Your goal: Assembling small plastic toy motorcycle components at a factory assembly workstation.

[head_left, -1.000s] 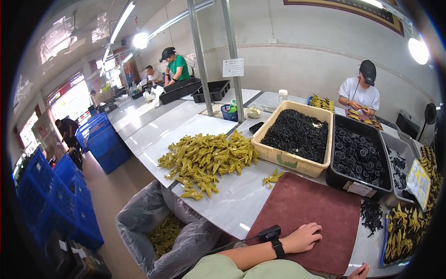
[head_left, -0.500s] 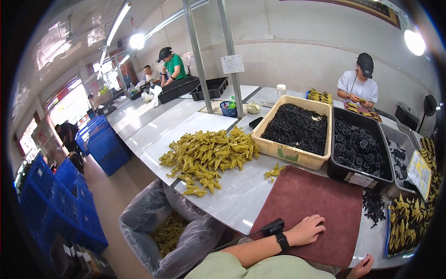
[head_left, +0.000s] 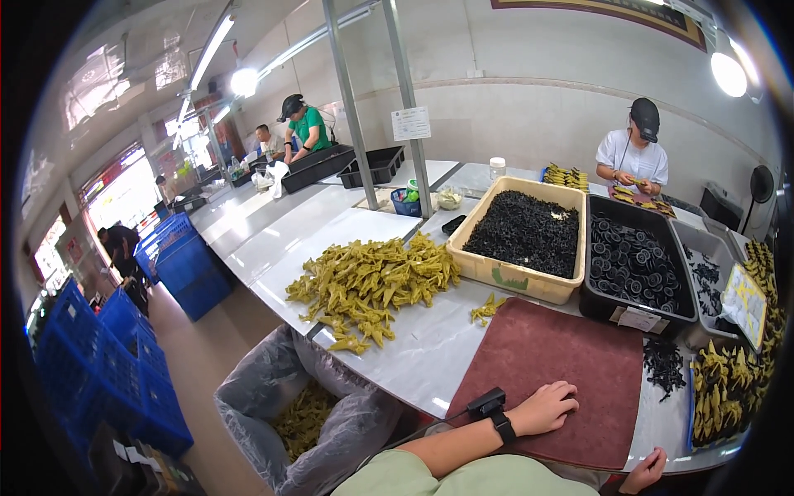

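Note:
My left hand point(head_left: 542, 410) lies palm down on a maroon mat point(head_left: 562, 347), its fingers loosely bent and a little apart, with nothing visible in it. A black strap with a small device point(head_left: 486, 403) is around that wrist. At the table's near edge, right of the mat, my right hand point(head_left: 644, 472) rests partly in view, fingers loosely extended and apparently holding nothing. Left of the mat lies a large heap of olive-yellow moulded parts point(head_left: 372, 277), with a few similar pieces point(head_left: 488, 309) by the mat's upper corner.
Beyond the mat stand a cream bin point(head_left: 517, 285) of small black pieces and a black bin point(head_left: 637, 310) of round black parts. Loose black pieces point(head_left: 664, 368) and a tray of yellow parts point(head_left: 719, 405) lie at right. A plastic-lined container point(head_left: 256, 397) stands below left. A co-worker point(head_left: 633, 153) sits opposite.
The whole view shifts slightly. My hands stay in place, and the heap and bins are unchanged.

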{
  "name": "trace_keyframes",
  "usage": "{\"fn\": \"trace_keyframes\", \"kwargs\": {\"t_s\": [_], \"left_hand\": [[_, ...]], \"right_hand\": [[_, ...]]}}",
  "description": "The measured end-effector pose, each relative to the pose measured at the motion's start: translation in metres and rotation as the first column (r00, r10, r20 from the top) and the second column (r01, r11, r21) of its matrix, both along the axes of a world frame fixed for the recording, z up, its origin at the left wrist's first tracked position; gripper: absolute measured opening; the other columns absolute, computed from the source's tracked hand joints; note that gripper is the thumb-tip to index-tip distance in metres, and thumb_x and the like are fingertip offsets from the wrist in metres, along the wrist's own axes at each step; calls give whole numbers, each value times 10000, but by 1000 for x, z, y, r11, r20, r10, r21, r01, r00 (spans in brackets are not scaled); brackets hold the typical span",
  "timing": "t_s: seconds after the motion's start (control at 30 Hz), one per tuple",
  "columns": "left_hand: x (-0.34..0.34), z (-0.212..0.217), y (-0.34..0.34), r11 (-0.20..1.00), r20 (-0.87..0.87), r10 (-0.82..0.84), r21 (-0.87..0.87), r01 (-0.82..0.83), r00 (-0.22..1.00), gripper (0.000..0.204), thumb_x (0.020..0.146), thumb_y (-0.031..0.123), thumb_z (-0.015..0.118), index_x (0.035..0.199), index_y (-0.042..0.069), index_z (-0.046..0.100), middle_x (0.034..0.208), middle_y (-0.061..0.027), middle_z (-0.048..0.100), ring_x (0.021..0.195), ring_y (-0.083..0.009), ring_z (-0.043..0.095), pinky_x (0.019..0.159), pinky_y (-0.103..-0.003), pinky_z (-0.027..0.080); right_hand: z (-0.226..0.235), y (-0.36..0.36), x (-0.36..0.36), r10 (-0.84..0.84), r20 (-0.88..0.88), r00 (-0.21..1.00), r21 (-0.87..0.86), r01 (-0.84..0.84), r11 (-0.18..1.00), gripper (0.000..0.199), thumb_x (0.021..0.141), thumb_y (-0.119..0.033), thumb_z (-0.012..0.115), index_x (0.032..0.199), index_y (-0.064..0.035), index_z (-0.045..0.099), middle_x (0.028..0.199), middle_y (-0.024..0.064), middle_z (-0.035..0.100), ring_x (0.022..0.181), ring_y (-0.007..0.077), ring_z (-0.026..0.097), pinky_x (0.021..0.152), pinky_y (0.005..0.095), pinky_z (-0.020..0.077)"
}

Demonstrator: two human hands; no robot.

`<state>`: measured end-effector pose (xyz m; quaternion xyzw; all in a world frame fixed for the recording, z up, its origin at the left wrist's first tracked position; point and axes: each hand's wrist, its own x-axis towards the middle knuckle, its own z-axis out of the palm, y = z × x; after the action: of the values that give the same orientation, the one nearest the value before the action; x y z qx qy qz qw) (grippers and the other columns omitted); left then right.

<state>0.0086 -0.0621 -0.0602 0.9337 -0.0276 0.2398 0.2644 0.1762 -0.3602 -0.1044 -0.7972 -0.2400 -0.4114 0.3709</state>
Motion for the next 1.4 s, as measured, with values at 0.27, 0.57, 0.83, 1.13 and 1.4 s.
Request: {"fn": "trace_keyframes", "kwargs": {"t_s": [0.27,0.57,0.83,1.13,1.4], "left_hand": [[-8,1,4,1000,-17,16,-5,-17,1000,287,762,73,608,1046,92,573,1232,-127,473,1216,-301,424,977,-427,389],[10,20,4,997,34,-54,50,52,998,275,742,98,634,1017,90,631,1150,-147,566,1065,-353,548,903,-426,466],[-7,9,11,977,-40,-109,178,115,993,302,782,93,624,1082,64,621,1231,-226,513,1145,-402,468,998,-468,375],[-1,16,7,980,-134,-149,114,164,980,289,814,73,609,1101,41,611,1281,-231,474,1185,-397,440,1036,-452,340],[-2,30,0,993,-155,-92,65,103,984,293,809,62,604,1102,41,613,1268,-237,482,1180,-405,439,1029,-455,341]], "right_hand": [[-9,5,3,-26,12,1000,-10,26,1000,246,932,-225,568,852,-17,669,741,164,645,632,338,603,588,404,498],[7,3,-3,26,-57,998,47,-23,999,52,774,-94,564,761,-55,595,686,142,567,629,332,558,564,420,436],[21,21,-4,179,1,984,138,-177,974,29,770,-101,637,774,-79,618,679,72,606,637,264,606,551,379,476],[18,3,-13,91,7,996,154,-91,984,38,763,-65,636,736,-83,617,565,41,530,510,225,546,471,348,430],[20,10,-8,116,5,993,159,-116,981,62,788,-86,628,732,-85,603,553,37,502,502,224,528,472,348,416]]}}
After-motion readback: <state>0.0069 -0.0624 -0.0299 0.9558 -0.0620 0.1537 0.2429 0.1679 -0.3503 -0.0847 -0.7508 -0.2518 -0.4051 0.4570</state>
